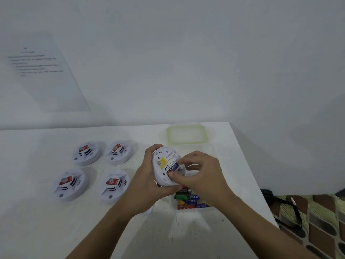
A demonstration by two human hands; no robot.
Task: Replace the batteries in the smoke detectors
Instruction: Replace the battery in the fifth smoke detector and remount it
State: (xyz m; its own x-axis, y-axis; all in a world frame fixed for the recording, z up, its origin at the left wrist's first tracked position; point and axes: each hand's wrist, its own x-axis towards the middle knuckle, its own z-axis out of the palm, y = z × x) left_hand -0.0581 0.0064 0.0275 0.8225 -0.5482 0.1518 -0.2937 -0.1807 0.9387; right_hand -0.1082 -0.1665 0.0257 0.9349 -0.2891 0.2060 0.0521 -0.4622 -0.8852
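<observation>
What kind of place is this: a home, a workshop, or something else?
Probably a plain room set up as a work station: a white table against a white wall, a printed sheet on that wall, and four smoke detectors laid out in a square.

White smoke detector (pixel 165 166) held tilted, battery (pixel 173 168) seated inside.

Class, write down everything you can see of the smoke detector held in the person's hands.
The smoke detector is a round white disc, plastic by its look, held tilted above the table with its back toward the camera. The back shows a yellow patch, fine print and an open compartment with a blue and red battery. The left hand grips its rim; the right hand pinches the battery.
</observation>
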